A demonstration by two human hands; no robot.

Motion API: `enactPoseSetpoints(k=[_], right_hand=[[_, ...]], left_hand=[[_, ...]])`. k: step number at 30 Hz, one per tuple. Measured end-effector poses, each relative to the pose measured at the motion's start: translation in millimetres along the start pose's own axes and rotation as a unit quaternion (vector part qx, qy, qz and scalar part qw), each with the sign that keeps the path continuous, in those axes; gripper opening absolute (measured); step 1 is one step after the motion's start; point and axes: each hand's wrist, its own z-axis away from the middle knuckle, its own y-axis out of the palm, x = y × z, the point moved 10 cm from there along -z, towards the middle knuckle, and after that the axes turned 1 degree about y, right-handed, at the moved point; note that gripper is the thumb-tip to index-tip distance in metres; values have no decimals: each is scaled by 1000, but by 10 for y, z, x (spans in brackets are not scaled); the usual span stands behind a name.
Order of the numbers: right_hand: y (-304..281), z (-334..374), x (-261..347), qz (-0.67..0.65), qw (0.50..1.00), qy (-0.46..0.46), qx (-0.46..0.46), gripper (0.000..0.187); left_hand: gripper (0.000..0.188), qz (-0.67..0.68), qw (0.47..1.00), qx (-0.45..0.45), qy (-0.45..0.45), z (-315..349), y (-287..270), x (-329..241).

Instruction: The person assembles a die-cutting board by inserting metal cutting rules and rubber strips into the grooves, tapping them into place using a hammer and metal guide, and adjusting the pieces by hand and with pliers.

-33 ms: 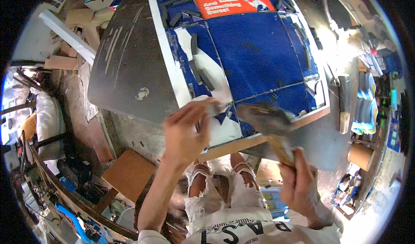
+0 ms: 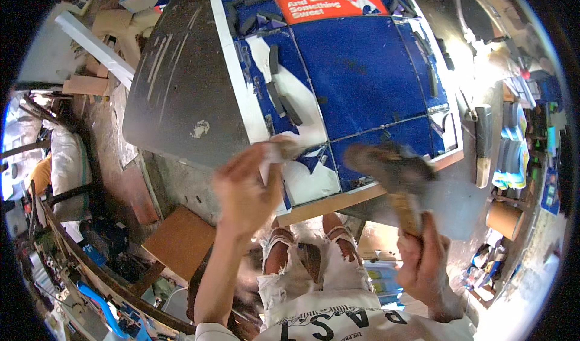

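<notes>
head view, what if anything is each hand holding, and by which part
The right hand grips a hammer by its wooden handle. The left hand is too blurred to tell whether it holds anything.

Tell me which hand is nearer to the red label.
Left. The left hand is by the near left corner of the panel, short of the label; the right hand, gripping the hammer, is farther back, beyond the panel's edge.
</notes>
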Motion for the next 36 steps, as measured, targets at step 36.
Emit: enactPoseSetpoints(k=[36], right_hand=[[216, -27, 643, 63, 991, -109, 41, 50]], left_hand=[[34, 197, 978, -27, -59, 190, 124, 401]])
